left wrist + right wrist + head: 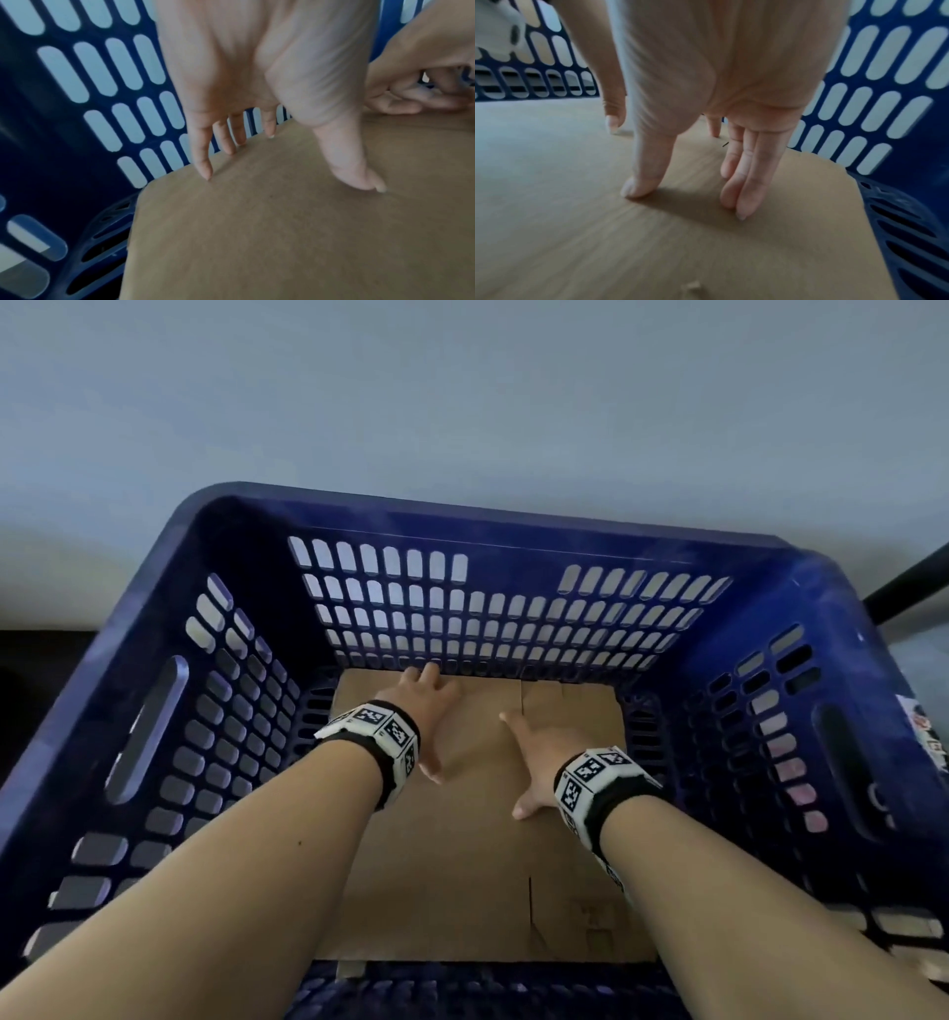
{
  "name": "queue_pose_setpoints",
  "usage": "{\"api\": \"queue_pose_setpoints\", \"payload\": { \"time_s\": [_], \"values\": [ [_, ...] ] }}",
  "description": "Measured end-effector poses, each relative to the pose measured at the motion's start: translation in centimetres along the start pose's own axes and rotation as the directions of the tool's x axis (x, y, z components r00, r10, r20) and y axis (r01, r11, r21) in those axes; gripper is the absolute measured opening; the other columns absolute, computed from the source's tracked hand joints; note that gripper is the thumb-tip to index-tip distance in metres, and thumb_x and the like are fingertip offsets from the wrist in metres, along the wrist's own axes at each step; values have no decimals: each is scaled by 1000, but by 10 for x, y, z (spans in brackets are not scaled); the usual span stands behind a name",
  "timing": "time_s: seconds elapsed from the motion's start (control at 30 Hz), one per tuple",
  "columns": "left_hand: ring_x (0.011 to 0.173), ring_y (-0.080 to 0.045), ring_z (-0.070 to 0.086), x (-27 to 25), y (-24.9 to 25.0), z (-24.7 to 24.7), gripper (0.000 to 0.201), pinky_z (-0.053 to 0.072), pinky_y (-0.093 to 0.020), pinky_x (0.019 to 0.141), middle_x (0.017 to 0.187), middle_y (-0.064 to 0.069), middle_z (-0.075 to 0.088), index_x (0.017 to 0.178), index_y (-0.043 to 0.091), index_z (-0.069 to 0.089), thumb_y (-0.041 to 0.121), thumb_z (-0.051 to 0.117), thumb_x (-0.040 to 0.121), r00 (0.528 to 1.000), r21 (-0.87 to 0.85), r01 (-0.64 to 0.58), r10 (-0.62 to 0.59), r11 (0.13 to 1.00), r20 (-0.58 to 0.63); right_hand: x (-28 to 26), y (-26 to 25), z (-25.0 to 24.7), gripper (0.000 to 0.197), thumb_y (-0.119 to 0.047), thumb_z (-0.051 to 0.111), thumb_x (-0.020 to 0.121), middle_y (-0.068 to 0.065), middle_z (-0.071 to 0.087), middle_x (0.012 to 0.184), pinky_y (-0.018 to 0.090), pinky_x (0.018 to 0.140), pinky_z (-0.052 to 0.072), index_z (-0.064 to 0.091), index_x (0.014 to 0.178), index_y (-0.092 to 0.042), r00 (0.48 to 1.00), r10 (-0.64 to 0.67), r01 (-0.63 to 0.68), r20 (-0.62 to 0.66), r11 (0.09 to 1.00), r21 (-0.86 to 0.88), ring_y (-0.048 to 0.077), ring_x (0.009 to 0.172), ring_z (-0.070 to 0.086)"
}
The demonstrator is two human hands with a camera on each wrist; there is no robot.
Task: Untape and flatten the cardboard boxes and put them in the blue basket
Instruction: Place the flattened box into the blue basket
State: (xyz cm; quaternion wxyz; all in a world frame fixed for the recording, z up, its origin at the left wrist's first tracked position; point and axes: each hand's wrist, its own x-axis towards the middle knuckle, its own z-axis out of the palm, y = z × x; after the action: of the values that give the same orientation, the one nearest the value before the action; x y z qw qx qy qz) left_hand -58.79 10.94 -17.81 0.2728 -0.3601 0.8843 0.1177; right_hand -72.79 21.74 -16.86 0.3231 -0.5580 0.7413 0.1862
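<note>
Both wrist views show fingertips [205,172] touching cardboard [462,865].

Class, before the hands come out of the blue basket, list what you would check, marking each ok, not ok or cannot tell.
1. Flattened cardboard lies inside the blue basket: ok.
2. Cardboard flat on the basket floor: ok.
3. Left hand presses with straight fingers, gripping nothing: ok.
4. Right hand presses with straight fingers, gripping nothing: ok.
5. All tape removed: cannot tell.
6. More boxes waiting outside: cannot tell.
</note>
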Motion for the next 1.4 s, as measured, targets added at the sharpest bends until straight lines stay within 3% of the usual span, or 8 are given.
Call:
{"api": "queue_pose_setpoints", "payload": {
  "time_s": [0.2,0.3,0.4,0.7,0.87,1.1,1.23,1.4],
  "values": [
    [131,-29,28,0,0,2,112,42,-45,103,142,-6,23,146,23,18,50,83,58,1000,24,-21,21,999,1,-3,-3,-2,113,-41,81,68,8,59,119,35,73,51,2,148,-33,1000,3,-2,7,999,-49,28,99,62],
    [132,-29,29,-4,-1,0,109,41,-47,103,143,-6,25,146,22,20,53,80,61,1000,6,-21,21,1000,10,-4,-3,-10,110,-46,77,72,7,52,133,40,89,50,2,151,-29,999,6,-4,45,999,-46,29,113,57],
    [132,-28,32,-14,-1,-8,101,41,-46,103,144,-6,29,145,20,25,54,77,65,1000,-15,-12,12,1000,-13,-12,-1,-23,95,-46,69,79,7,50,137,33,85,49,12,151,-24,1000,-5,4,-21,999,-38,27,116,55],
    [123,-25,45,-64,1,-73,73,45,-39,98,137,-7,40,140,19,36,46,68,79,972,-52,40,-51,998,-229,-70,-27,-75,43,-22,53,93,6,51,132,36,96,47,47,136,-22,957,-23,12,-291,999,-41,25,117,52],
    [125,-23,45,-119,-9,-114,66,43,-38,100,141,-5,39,142,21,35,43,62,85,921,-167,70,-128,983,-368,-120,-51,-114,34,-17,51,94,6,54,131,35,97,45,56,128,-20,843,-68,113,-534,992,52,24,117,53],
    [119,-25,49,-220,-54,-148,52,43,-40,99,136,-5,44,134,22,45,41,58,88,803,-255,135,-257,958,-538,-176,-101,-151,35,-11,48,93,5,59,129,27,91,42,61,124,-17,682,-120,372,-721,907,200,22,115,56],
    [121,-24,47,-267,-83,-142,52,40,-42,102,138,-4,42,134,24,45,42,58,87,750,-289,181,-322,940,-578,-200,-147,-153,36,-10,50,91,0,61,127,21,88,37,64,122,-21,610,-165,514,-775,827,229,18,116,55],
    [124,-22,45,-317,-132,-117,51,38,-42,105,139,-2,42,133,26,46,43,59,87,694,-359,210,-397,910,-601,-214,-224,-146,34,-9,51,87,-2,64,120,18,86,36,68,114,-22,565,-267,622,-781,760,190,16,113,56]
  ]
}}
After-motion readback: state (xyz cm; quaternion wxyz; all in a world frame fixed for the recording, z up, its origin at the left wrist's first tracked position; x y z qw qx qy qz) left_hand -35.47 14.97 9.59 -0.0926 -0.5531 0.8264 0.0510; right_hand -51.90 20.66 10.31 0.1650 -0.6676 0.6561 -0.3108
